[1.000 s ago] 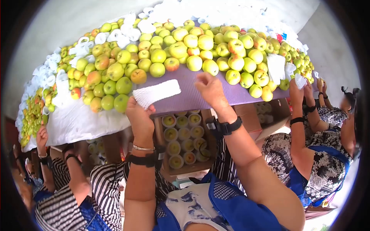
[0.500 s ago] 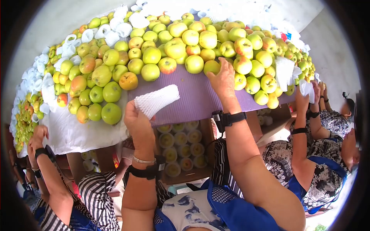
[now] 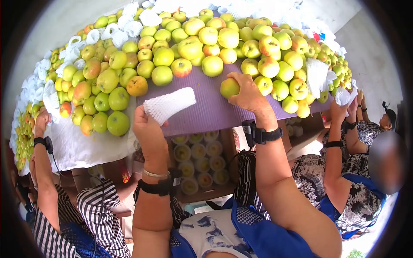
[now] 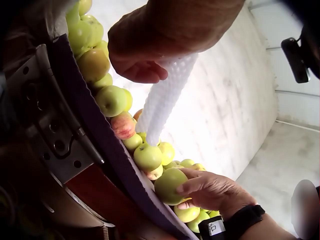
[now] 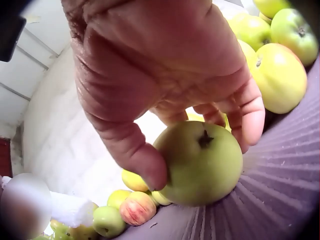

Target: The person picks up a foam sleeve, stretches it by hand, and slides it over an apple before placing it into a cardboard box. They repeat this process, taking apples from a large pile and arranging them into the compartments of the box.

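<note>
My left hand (image 3: 149, 134) pinches a white foam net sleeve (image 3: 170, 103) by one end, in front of the apple pile. In the left wrist view the sleeve (image 4: 170, 95) hangs long and flat from the fingers. My right hand (image 3: 250, 96) grips a green apple (image 3: 229, 87) at the front of the pile. Seen from the right wrist, the thumb lies on one side of this apple (image 5: 202, 162) and the fingers curl round the other, close over the ribbed purple surface (image 5: 280, 175).
Many green and reddish apples (image 3: 189, 47) are heaped behind both hands. White foam sleeves (image 3: 122, 28) lie at the back and left. Below the table edge stands a cardboard box (image 3: 201, 194) of sleeved apples. Other people's hands (image 3: 339, 111) work at both sides.
My right hand has moved from an empty pinch above the purple surface to the pile, opened, and taken hold of a green apple. My left hand keeps the foam sleeve, shifted slightly left.
</note>
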The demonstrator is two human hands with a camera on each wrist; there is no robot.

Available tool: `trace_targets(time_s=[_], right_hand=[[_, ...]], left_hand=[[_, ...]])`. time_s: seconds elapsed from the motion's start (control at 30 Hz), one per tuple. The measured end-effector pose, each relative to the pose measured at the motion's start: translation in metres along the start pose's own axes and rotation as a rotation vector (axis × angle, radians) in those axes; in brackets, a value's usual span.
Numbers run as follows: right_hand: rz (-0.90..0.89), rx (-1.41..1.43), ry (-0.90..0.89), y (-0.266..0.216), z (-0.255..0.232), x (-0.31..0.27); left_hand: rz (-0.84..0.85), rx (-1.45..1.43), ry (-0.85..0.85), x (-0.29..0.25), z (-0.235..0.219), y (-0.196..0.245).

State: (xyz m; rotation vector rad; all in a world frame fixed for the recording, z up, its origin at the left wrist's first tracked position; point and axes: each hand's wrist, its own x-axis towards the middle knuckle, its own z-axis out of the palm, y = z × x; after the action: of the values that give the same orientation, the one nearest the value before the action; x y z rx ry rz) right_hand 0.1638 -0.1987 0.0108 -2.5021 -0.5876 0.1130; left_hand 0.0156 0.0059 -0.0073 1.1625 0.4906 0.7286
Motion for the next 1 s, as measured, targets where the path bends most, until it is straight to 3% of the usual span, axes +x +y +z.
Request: trace_targets(time_s=[0.13,0.33,0.43,0.57,0.7,0.9,1.0], right_hand=[[0.076,0.091,-0.155,-0.020,-0.015,-0.008],[0.045,0.003,-0.101,-0.014,-0.007,-0.010],[0.100,0.054,-0.257,-0.024,-0.014,-0.007],[-0.146,0.791,-0.251,-0.030,-0.009,-0.009],[-0.191,1.189,-0.328,-0.047,-0.005,-0.014],[-0.112,1.491,-0.471,-0.050,0.018,-0.016],[-0.066,1.841,-0.594,-0.053,0.037,-0.012]], left_hand=[[-0.022,0.011,0.050,0.001,-0.001,0.008],[-0.037,0.019,0.069,0.002,-0.006,0.010],[-0.052,0.011,0.068,0.004,-0.010,0.010],[-0.058,-0.018,0.062,0.005,-0.013,0.010],[-0.053,-0.036,0.071,0.005,-0.011,0.008],[-0.036,-0.014,0.083,0.003,-0.009,0.015],[0.006,0.016,0.061,0.003,-0.012,0.016]])
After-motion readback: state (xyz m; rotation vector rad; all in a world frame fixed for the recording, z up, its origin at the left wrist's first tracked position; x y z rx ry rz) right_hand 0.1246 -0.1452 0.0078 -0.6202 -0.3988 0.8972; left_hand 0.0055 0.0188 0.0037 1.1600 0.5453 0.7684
